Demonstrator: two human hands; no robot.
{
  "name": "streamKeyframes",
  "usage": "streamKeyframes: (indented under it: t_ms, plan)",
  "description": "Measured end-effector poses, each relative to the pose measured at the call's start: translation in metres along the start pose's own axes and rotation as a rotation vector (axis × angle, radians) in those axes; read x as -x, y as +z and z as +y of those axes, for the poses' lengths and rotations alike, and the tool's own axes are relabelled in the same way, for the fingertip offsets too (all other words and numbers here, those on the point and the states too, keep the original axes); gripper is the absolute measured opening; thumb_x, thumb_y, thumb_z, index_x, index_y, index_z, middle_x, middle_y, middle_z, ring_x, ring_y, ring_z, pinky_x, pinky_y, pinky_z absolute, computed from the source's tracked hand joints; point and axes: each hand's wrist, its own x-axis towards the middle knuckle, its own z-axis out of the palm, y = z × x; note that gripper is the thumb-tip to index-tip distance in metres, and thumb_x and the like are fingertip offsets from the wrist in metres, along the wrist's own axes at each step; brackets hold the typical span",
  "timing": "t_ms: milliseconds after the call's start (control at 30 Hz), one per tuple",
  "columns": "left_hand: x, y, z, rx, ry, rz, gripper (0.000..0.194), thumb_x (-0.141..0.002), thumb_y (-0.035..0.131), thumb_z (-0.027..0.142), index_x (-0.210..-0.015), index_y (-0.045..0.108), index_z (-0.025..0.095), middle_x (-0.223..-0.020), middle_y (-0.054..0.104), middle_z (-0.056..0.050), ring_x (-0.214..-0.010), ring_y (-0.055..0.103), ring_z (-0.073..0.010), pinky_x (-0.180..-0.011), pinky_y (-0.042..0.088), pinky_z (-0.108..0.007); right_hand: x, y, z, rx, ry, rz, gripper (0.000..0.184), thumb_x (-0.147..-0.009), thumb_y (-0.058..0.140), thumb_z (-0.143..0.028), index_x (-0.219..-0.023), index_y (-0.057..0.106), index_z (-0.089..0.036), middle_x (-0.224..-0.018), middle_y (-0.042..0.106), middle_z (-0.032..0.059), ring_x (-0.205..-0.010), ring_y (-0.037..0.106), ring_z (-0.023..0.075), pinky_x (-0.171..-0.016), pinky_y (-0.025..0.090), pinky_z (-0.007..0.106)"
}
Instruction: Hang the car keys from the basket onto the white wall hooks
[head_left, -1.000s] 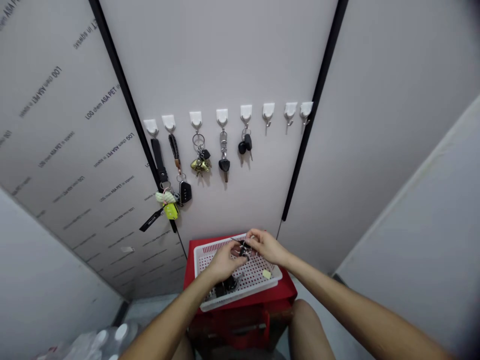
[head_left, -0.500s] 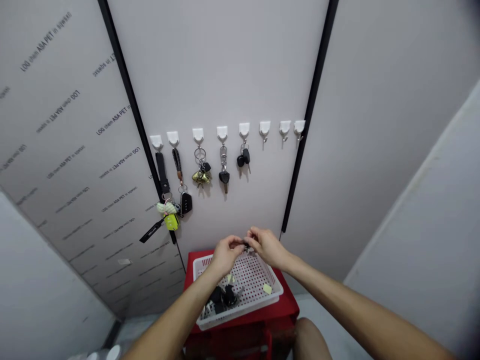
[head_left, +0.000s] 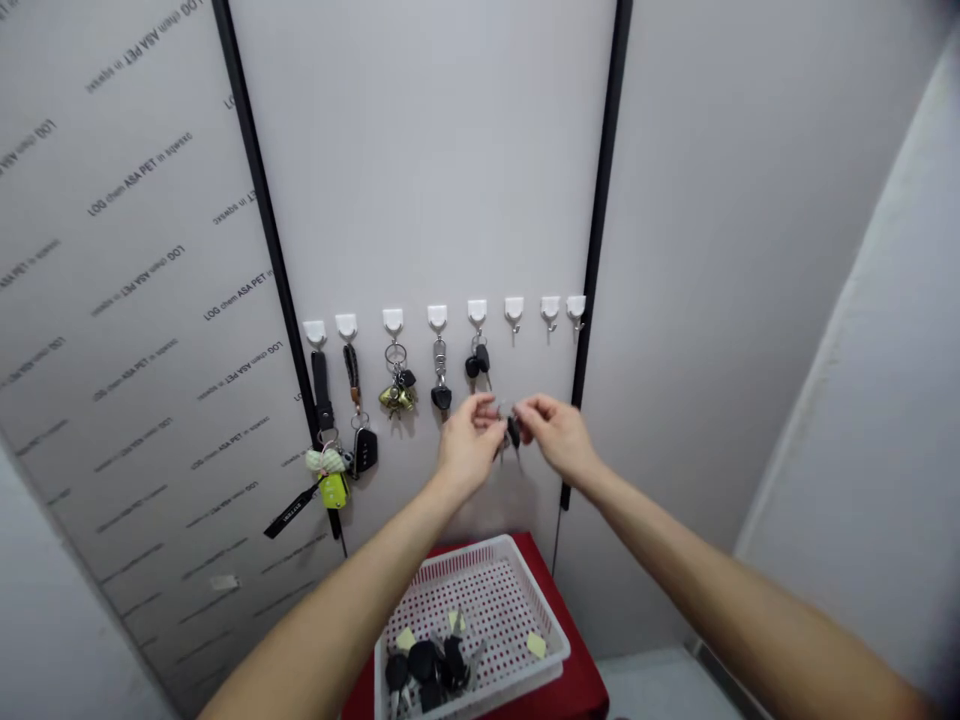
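Between my hands is a bunch of black-headed keys (head_left: 513, 432) on a thin metal ring, below the row of hooks and away from them. My left hand (head_left: 471, 445) pinches the bunch from the left, its fingers curled. From the right, my right hand (head_left: 553, 432) grips the ring and key heads with thumb and forefinger. Just above hangs a pair of black keys (head_left: 477, 361) on a white hook (head_left: 478, 312). To its right, a bare white hook (head_left: 514, 309) is nearest above my right hand. The fingers partly cover the keys.
Further left hang keys on a chain clip (head_left: 440, 398), keys with gold charms (head_left: 397, 398), a black car key fob (head_left: 365, 452) and a yellow-green fob (head_left: 334, 491). Below, a white basket (head_left: 555, 640) with several black keys and pale yellow tags stands on a red surface (head_left: 583, 680).
Both hands have risen from over the basket's far edge toward the hooks, carrying the keys. The view has tilted, so the hooks and basket appear lower.
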Motion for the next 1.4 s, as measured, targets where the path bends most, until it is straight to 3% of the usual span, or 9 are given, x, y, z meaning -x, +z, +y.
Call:
streamKeyframes:
  t_ms: [100, 267, 500, 667, 833, 933, 1100, 1233, 1400]
  plan:
    - [-0.015, 0.006, 0.022, -0.253, 0.195, -0.065, 0.037, -0.06, 0.047, 0.014, -0.096, 0.044, 0.019, -0.091, 0.052, -0.004, -0.076, 0.049, -0.011, -0.068, 0.039, -0.024, -0.039, -0.013, -0.015, -0.061, -0.012, 0.184, 0.019, -0.063, 0.043, -0.031, -0.054, 0.044, -0.015, -0.041, 0.043, -0.0045, -0.035, 0.038, 0.0046, -0.037, 0.032, 0.017]
    - [-0.031, 0.014, 0.041, -0.566, 0.207, -0.183, 0.049, -0.06, 0.048, 0.018, -0.108, 0.036, 0.015, -0.102, 0.047, -0.008, -0.084, 0.047, -0.0164, -0.077, 0.034, -0.03, -0.083, -0.018, -0.025, -0.042, 0.015, 0.292, 0.015, -0.063, 0.043, -0.027, -0.056, 0.044, -0.014, -0.049, 0.049, -0.0005, -0.036, 0.042, 0.0054, -0.034, 0.033, 0.017]
    - [-0.008, 0.006, 0.016, -0.642, 0.18, -0.263, 0.05, -0.062, 0.045, 0.019, -0.11, 0.034, 0.013, -0.101, 0.048, -0.009, -0.083, 0.047, -0.0157, -0.076, 0.035, -0.028, -0.093, -0.014, -0.016, 0.102, 0.043, 0.251, 0.013, -0.063, 0.043, -0.024, -0.057, 0.047, -0.013, -0.047, 0.048, -0.0001, -0.036, 0.043, 0.0059, -0.035, 0.033, 0.018]
    - [0.053, -0.031, -0.044, -0.735, -0.084, -0.53, 0.042, -0.059, 0.046, 0.019, -0.101, 0.045, 0.014, -0.096, 0.052, -0.008, -0.08, 0.049, -0.0156, -0.072, 0.036, -0.026, -0.037, -0.005, 0.026, 0.151, -0.025, 0.217, 0.023, -0.065, 0.039, -0.027, -0.082, 0.048, -0.014, -0.06, 0.051, -0.001, -0.044, 0.045, 0.0056, -0.041, 0.035, 0.017]
    - [0.118, -0.055, -0.107, -0.904, -0.373, -0.861, 0.044, -0.046, 0.056, 0.02, -0.09, 0.053, 0.018, -0.084, 0.058, -0.006, -0.075, 0.051, -0.0192, -0.063, 0.038, -0.025, 0.074, 0.04, 0.086, 0.265, 0.15, -0.667, 0.019, -0.061, 0.042, -0.021, -0.074, 0.053, -0.013, -0.057, 0.052, -0.0006, -0.047, 0.045, 0.0065, -0.048, 0.035, 0.019]
    - [0.136, -0.056, -0.125, -0.971, -0.345, -0.866, 0.039, -0.047, 0.055, 0.024, -0.086, 0.054, 0.02, -0.081, 0.058, -0.005, -0.074, 0.051, -0.0207, -0.061, 0.037, -0.026, 0.122, 0.069, 0.101, 0.389, 0.113, -0.968, 0.023, -0.053, 0.053, -0.025, -0.074, 0.056, -0.017, -0.06, 0.054, -0.0016, -0.051, 0.045, 0.0076, -0.047, 0.032, 0.017]
    - [0.139, -0.056, -0.133, -1.052, -0.283, -0.75, 0.031, -0.05, 0.054, 0.027, -0.08, 0.055, 0.018, -0.083, 0.055, -0.007, -0.076, 0.049, -0.0214, -0.061, 0.036, -0.027, 0.147, 0.094, 0.101, 0.523, 0.141, -0.884, 0.02, -0.049, 0.054, -0.022, -0.069, 0.056, -0.019, -0.057, 0.053, -0.0027, -0.05, 0.042, 0.0078, -0.044, 0.027, 0.017]
    - [0.139, -0.061, -0.133, -1.013, -0.286, -0.749, 0.026, -0.051, 0.054, 0.026, -0.076, 0.056, 0.02, -0.08, 0.054, -0.004, -0.075, 0.048, -0.0188, -0.062, 0.035, -0.025, 0.154, 0.094, 0.106, 0.49, 0.239, -0.879, 0.005, -0.051, 0.049, -0.015, -0.053, 0.053, -0.016, -0.047, 0.048, -0.0035, -0.045, 0.038, 0.0056, -0.041, 0.025, 0.015]
    - [0.135, -0.065, -0.131, -0.908, -0.247, -0.73, 0.015, -0.054, 0.05, 0.018, -0.067, 0.057, 0.019, -0.073, 0.054, -0.001, -0.071, 0.047, -0.0131, -0.061, 0.034, -0.02, 0.162, 0.09, 0.112, 0.4, 0.312, -0.749, 0.015, -0.05, 0.046, -0.012, -0.063, 0.051, -0.016, -0.052, 0.048, -0.004, -0.046, 0.038, 0.0052, -0.042, 0.026, 0.014]
